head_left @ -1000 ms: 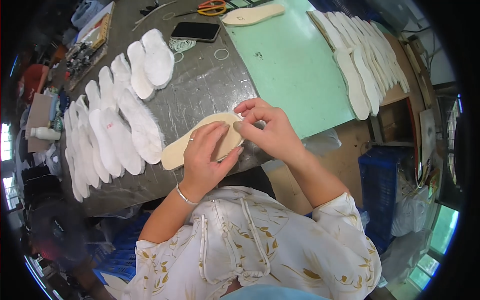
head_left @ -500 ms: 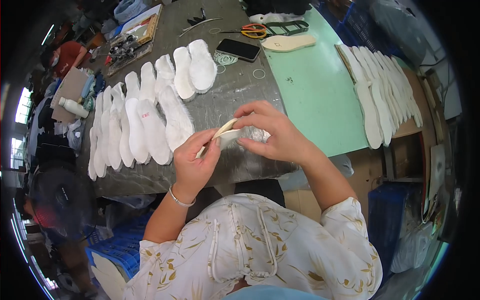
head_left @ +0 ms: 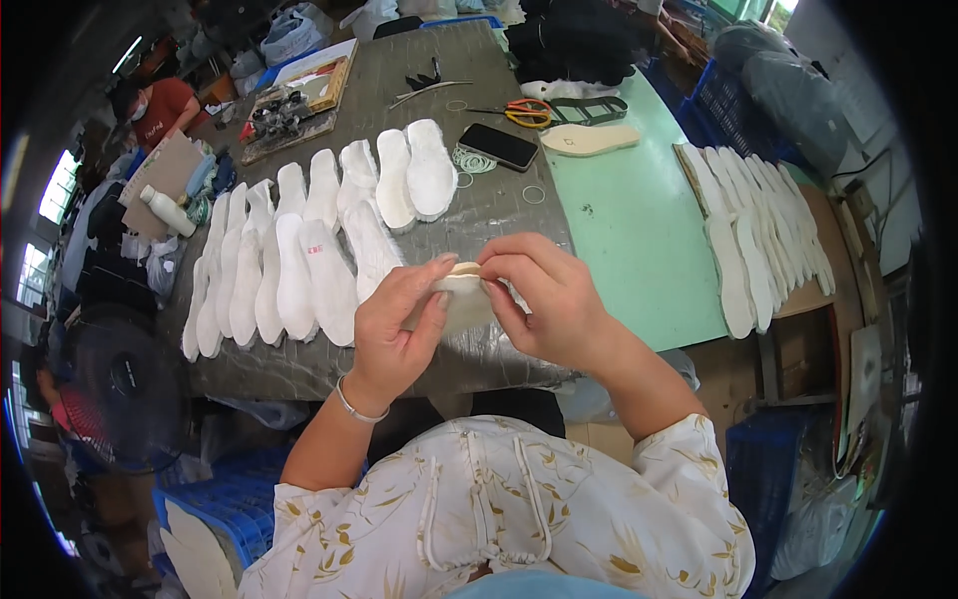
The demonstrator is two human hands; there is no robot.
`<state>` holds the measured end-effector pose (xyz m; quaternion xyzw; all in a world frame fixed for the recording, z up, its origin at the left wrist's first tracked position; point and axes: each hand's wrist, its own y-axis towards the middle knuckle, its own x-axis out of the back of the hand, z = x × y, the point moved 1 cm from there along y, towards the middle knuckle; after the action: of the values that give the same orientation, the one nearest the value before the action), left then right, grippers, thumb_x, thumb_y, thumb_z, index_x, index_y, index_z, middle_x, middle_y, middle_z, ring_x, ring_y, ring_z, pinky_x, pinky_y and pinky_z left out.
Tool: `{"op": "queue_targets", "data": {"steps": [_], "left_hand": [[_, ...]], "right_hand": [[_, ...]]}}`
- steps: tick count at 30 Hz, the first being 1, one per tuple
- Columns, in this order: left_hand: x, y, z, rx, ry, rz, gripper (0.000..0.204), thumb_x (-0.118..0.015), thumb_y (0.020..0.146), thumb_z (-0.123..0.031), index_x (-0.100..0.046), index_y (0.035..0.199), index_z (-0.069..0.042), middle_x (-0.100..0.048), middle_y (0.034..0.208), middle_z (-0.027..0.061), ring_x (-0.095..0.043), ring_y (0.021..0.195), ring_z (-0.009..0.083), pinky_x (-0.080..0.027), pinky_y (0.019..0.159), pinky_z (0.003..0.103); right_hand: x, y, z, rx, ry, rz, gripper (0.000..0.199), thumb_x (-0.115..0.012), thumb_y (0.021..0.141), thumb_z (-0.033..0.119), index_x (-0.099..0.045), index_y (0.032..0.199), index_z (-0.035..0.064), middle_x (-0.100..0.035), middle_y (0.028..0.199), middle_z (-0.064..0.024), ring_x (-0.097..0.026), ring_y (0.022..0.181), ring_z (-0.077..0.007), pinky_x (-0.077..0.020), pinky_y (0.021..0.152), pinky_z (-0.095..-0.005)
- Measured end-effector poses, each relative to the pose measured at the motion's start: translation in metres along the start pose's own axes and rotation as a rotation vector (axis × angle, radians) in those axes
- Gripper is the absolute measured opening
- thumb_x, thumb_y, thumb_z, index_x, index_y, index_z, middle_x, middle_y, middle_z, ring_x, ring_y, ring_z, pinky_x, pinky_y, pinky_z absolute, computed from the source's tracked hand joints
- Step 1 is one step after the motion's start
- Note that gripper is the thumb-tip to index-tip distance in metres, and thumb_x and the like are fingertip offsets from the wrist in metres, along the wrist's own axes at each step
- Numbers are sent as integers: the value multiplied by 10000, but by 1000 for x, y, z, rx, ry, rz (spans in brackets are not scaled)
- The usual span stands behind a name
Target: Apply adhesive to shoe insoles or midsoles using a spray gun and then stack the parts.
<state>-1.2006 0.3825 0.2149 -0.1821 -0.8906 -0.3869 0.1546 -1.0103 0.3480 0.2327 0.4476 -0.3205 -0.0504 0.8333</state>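
Observation:
Over the near edge of the table, a cream-and-white insole (head_left: 465,307) is held upright between my two hands, its edges showing as separate layers at the top. My left hand (head_left: 392,324) pinches its left side, thumb in front. On the right side, my right hand (head_left: 544,299) grips the upper edge between thumb and fingers. Much of the insole is covered by my fingers. Just left of my hands, white fluffy insoles (head_left: 289,280) lie in overlapping rows on the dark table (head_left: 519,359).
Far from me lie a black phone (head_left: 499,147), pale rubber bands (head_left: 471,161), orange-handled scissors (head_left: 526,113) and a single insole (head_left: 589,140). More insoles (head_left: 738,265) overlap at the right of a green mat (head_left: 629,240). Blue crates (head_left: 225,499) stand below. A person (head_left: 168,108) sits far left.
My hands have turned the insole more upright and drawn together at its top edge. The whole view has shifted, so the table sits lower in the picture.

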Motion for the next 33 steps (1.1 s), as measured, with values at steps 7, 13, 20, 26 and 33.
{"op": "queue_targets", "data": {"steps": [7, 13, 20, 26, 33], "left_hand": [[5, 12, -13, -12, -48, -86, 296, -671, 772, 68, -650, 1061, 8, -668, 987, 126, -648, 857, 183, -506, 752, 263], [10, 22, -24, -3, 20, -163, 148, -649, 817, 37, -627, 963, 26, -651, 919, 95, -623, 800, 147, -498, 710, 251], [29, 33, -38, 257, -457, -309, 132, -633, 887, -49, -604, 999, 17, -634, 908, 31, -576, 794, 64, -476, 714, 207], [37, 35, -43, 234, -517, -385, 147, -633, 896, -81, -584, 1013, -7, -637, 935, 35, -583, 806, 67, -476, 723, 204], [30, 21, -28, 241, -510, -381, 147, -579, 931, -121, -560, 1039, -23, -616, 985, 49, -571, 883, 96, -455, 805, 233]], "right_hand": [[3, 14, 15, 54, -140, -26, 168, -661, 731, -3, -570, 872, -1, -590, 899, -110, -601, 766, -260, -500, 628, -325], [5, 26, 25, 137, -251, -69, 205, -673, 690, 0, -580, 873, -9, -600, 877, -112, -609, 752, -251, -505, 627, -319], [19, 32, 18, -160, 425, -126, 209, -621, 812, -39, -650, 1019, -30, -657, 935, -123, -628, 836, -179, -502, 733, -266], [9, 33, 32, -80, 350, -138, 187, -655, 804, -2, -669, 990, -9, -658, 940, -140, -646, 818, -230, -519, 700, -295], [7, 23, 25, -96, 276, -223, 192, -644, 803, -10, -666, 994, -14, -653, 923, -143, -646, 775, -224, -521, 665, -292]]}}
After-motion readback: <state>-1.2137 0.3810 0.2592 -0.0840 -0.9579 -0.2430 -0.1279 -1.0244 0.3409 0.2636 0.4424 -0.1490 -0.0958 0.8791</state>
